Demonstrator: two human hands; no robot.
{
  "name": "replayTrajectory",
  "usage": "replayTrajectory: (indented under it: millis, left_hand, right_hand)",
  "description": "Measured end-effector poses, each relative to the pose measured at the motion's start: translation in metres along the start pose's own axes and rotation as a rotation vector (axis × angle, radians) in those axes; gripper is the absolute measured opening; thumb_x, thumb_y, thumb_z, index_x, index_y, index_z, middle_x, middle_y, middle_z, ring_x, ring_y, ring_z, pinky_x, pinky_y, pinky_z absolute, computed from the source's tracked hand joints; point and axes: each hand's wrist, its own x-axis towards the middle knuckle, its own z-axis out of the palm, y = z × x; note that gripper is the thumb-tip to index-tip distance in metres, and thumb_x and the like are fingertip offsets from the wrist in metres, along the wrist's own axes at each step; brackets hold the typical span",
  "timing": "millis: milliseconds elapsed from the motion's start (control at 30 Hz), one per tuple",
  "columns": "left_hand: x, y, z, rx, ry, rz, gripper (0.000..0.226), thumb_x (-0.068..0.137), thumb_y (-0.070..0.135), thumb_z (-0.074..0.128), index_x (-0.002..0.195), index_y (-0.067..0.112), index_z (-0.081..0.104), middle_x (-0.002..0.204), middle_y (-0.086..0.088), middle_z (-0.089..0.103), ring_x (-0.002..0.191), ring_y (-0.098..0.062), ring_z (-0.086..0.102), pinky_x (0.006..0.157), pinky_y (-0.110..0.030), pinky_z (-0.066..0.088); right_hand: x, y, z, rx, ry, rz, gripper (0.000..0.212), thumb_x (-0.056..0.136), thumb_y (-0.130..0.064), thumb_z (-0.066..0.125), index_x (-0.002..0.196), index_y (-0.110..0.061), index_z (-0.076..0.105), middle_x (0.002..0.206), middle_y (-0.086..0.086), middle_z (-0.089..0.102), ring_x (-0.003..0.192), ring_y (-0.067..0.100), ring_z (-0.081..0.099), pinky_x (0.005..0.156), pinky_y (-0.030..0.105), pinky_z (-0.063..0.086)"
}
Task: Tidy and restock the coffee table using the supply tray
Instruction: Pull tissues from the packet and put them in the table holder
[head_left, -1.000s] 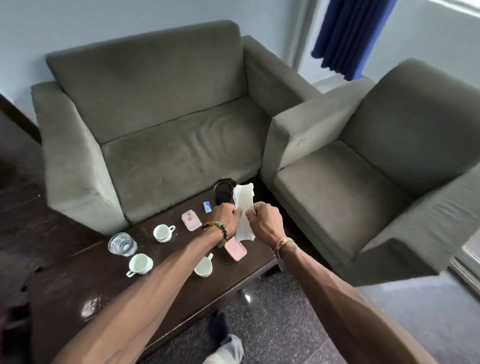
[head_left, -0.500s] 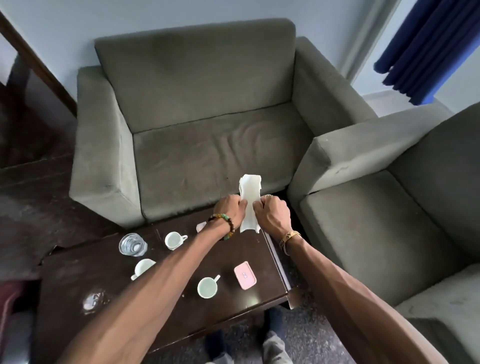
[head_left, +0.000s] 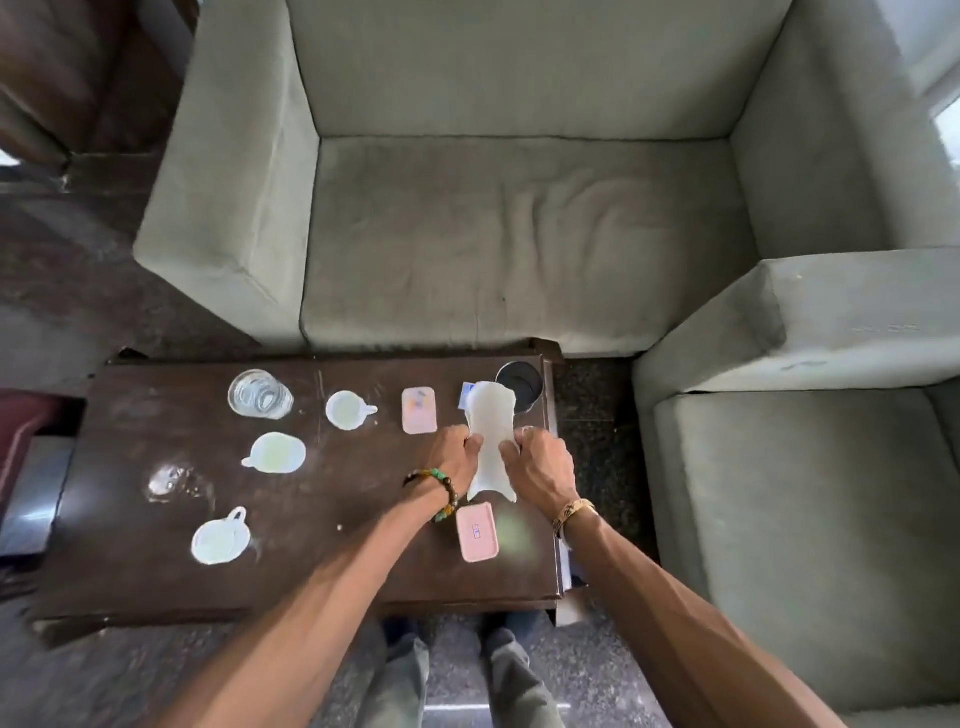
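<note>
A white folded cloth is held upright above the right end of the dark wooden coffee table. My left hand grips its left edge and my right hand grips its right edge, fingers curled round it. On the table stand three white cups, a clear glass, two pink packets and a dark round container. A small blue item peeks out behind the cloth.
A grey two-seat sofa runs along the far side of the table. A grey armchair stands to the right. A wet patch glistens on the table's left part. My feet are at the near edge.
The view has tilted down onto the table and swung left. Both hands keep hold of the cloth, which now hangs lower over the table's right end.
</note>
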Motion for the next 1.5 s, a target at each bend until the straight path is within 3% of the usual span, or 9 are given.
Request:
replayTrajectory:
  millis: [200, 400, 500, 633, 800, 933, 1100, 1233, 1500]
  left_hand:
    - [0.030, 0.012, -0.002, 0.030, 0.081, 0.022, 0.033, 0.092, 0.032, 0.051, 0.066, 0.012, 0.046, 0.070, -0.013, 0.058, 0.069, -0.034, 0.053, 0.056, -0.034, 0.033]
    - [0.077, 0.014, 0.022, 0.032, 0.017, -0.026, 0.037, 0.088, 0.026, 0.055, 0.057, 0.013, 0.038, 0.059, -0.007, 0.044, 0.060, -0.025, 0.040, 0.048, -0.027, 0.023]
    - [0.102, 0.017, 0.031, 0.017, 0.022, -0.018, 0.031, 0.086, 0.026, 0.058, 0.060, 0.012, 0.048, 0.063, -0.008, 0.053, 0.061, -0.025, 0.047, 0.050, -0.025, 0.029]
    - [0.131, 0.026, 0.032, -0.039, 0.144, 0.090, 0.029, 0.083, 0.027, 0.061, 0.065, 0.004, 0.057, 0.066, -0.014, 0.062, 0.062, -0.027, 0.052, 0.052, -0.031, 0.038]
    - [0.148, 0.033, 0.031, -0.058, 0.271, 0.240, 0.034, 0.082, 0.030, 0.061, 0.059, 0.008, 0.050, 0.061, -0.013, 0.059, 0.059, -0.029, 0.052, 0.048, -0.032, 0.031]
    - [0.151, 0.033, 0.037, -0.060, 0.297, 0.272, 0.034, 0.085, 0.031, 0.062, 0.062, 0.013, 0.046, 0.067, -0.004, 0.053, 0.062, -0.023, 0.046, 0.051, -0.030, 0.024]
    - [0.167, 0.018, 0.058, 0.009, 0.297, 0.213, 0.025, 0.086, 0.028, 0.061, 0.074, 0.006, 0.057, 0.085, -0.010, 0.063, 0.073, -0.023, 0.051, 0.061, -0.028, 0.033]
    - [0.176, 0.007, 0.068, 0.096, 0.280, 0.187, 0.024, 0.086, 0.031, 0.061, 0.086, 0.007, 0.064, 0.092, -0.011, 0.067, 0.084, -0.030, 0.061, 0.066, -0.033, 0.047]
    - [0.174, 0.007, 0.060, 0.019, 0.301, 0.199, 0.027, 0.084, 0.039, 0.060, 0.086, 0.013, 0.067, 0.081, -0.005, 0.069, 0.076, -0.026, 0.062, 0.060, -0.032, 0.046]
  right_hand:
    - [0.033, 0.006, -0.008, 0.011, 0.061, 0.000, 0.043, 0.093, -0.021, 0.053, 0.055, -0.014, 0.036, 0.054, -0.002, 0.045, 0.050, 0.014, 0.040, 0.047, 0.029, 0.024]
    - [0.073, 0.028, 0.009, 0.023, 0.055, 0.057, 0.045, 0.095, -0.020, 0.054, 0.054, -0.017, 0.036, 0.056, -0.001, 0.047, 0.063, 0.029, 0.048, 0.062, 0.031, 0.033]
    - [0.097, 0.032, 0.014, 0.047, 0.095, 0.044, 0.042, 0.095, -0.021, 0.054, 0.056, -0.018, 0.039, 0.067, 0.010, 0.061, 0.068, 0.033, 0.056, 0.063, 0.032, 0.039]
    - [0.125, 0.029, 0.009, 0.111, 0.251, -0.001, 0.044, 0.093, -0.020, 0.054, 0.054, -0.022, 0.034, 0.057, -0.001, 0.046, 0.062, 0.027, 0.050, 0.060, 0.030, 0.033]
    - [0.144, 0.036, 0.003, 0.200, 0.378, -0.025, 0.045, 0.095, -0.023, 0.054, 0.054, -0.020, 0.034, 0.053, -0.006, 0.040, 0.050, 0.015, 0.038, 0.052, 0.030, 0.027]
    - [0.149, 0.038, 0.005, 0.226, 0.426, -0.045, 0.047, 0.096, -0.023, 0.054, 0.055, -0.020, 0.029, 0.052, -0.007, 0.036, 0.046, 0.012, 0.032, 0.044, 0.017, 0.027]
    - [0.160, 0.051, 0.025, 0.192, 0.348, 0.042, 0.032, 0.095, -0.028, 0.056, 0.067, -0.016, 0.046, 0.069, 0.001, 0.057, 0.062, 0.021, 0.050, 0.059, 0.029, 0.036]
    - [0.166, 0.060, 0.039, 0.116, 0.328, 0.093, 0.026, 0.095, -0.032, 0.058, 0.081, -0.012, 0.050, 0.079, 0.004, 0.056, 0.072, 0.023, 0.051, 0.066, 0.031, 0.037]
    - [0.167, 0.052, 0.034, 0.173, 0.364, 0.065, 0.027, 0.090, -0.034, 0.061, 0.073, -0.015, 0.052, 0.065, -0.007, 0.051, 0.058, 0.011, 0.048, 0.049, 0.021, 0.030]
